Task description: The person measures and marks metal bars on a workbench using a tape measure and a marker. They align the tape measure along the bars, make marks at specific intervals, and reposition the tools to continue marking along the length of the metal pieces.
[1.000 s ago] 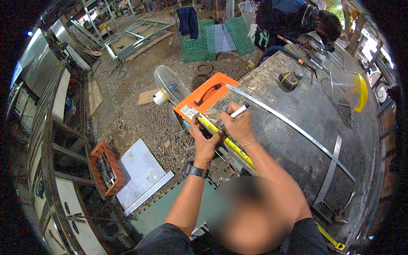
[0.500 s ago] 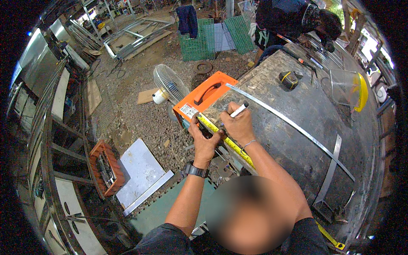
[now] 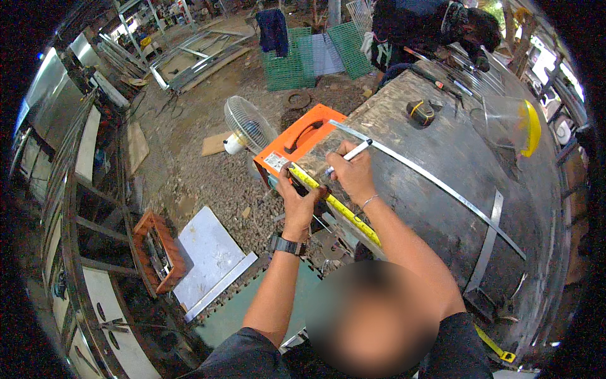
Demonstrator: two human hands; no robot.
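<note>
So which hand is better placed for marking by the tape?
Likely the right hand: it grips the white marker beside the yellow tape, which the left hand holds.

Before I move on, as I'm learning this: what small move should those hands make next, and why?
Perhaps a short stroke of the marker beside the yellow tape: the right hand holds the marker pen-style close to it, and the left hand grips the tape near its end.

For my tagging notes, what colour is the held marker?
The marker is white, black at one end; head view.
</note>
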